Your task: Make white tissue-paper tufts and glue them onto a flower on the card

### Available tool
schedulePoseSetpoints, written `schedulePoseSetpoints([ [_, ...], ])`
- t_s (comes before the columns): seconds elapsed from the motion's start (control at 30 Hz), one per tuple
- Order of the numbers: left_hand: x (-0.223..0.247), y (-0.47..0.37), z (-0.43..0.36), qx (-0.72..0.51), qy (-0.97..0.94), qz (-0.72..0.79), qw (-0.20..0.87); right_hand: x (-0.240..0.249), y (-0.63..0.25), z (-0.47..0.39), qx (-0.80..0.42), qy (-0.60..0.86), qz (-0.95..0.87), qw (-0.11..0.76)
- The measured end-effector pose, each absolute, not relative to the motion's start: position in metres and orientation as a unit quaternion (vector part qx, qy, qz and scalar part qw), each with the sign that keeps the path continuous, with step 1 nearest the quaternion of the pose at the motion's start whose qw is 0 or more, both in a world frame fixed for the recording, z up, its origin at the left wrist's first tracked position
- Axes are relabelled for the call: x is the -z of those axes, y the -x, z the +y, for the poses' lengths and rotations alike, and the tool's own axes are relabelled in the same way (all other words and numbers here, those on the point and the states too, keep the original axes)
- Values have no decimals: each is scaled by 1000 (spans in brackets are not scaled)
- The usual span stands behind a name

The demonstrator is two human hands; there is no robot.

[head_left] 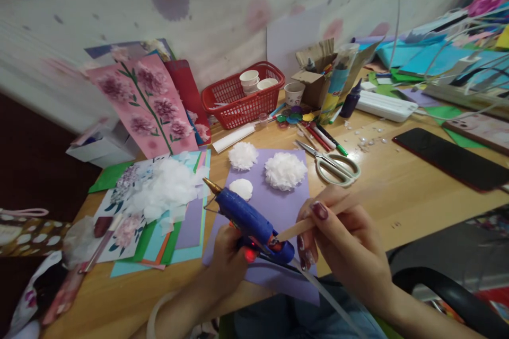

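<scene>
My left hand (230, 254) is closed around the handle of a blue hot glue gun (248, 217). Its brass nozzle points up and to the left, and a red light glows by my thumb. From the gun's back end a translucent glue stick (330, 296) trails down to the right. Pinched in my right hand (345, 238) is a pale wooden stick (296, 229), its tip at the opening in the top rear of the gun. Behind the gun, a purple sheet (260, 190) bears white paper pompom flowers (285, 171) and a small white scalloped disc (241, 189).
White paper pieces (163, 185) lie heaped over coloured sheets at left. Scissors (336, 164), markers (324, 137) and a phone (449, 156) lie at right. A red basket (242, 103) holding cups stands behind, beside a pink flower picture (143, 106). Loose beads (371, 142) dot the table.
</scene>
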State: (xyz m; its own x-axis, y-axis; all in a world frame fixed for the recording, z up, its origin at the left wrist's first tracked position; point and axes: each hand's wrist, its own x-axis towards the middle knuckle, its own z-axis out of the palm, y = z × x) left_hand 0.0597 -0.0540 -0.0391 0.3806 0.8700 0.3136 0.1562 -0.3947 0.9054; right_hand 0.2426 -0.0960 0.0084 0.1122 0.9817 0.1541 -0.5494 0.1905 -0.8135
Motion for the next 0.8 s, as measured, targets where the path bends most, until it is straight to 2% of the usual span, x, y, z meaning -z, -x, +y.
schedulePoseSetpoints([
  [0.2,41,-62,-58,-370,-650,315,585,-14,-252,-110,-414,309,-506,691],
  [0.33,37,-66,-56,-362,-627,286,628,-22,-256,-108,-419,308,-501,691],
  [0.47,41,-65,-54,-379,-619,303,618,-26,-257,-103,-458,327,-438,701],
  [0.6,45,-60,-54,-377,-648,322,578,-21,-262,-108,-384,331,-510,695],
  [0.7,43,-58,-56,-371,-677,339,538,-18,-266,-114,-349,329,-586,653],
  [0.8,39,-58,-57,-379,-695,365,491,-22,-266,-118,-373,349,-596,620],
])
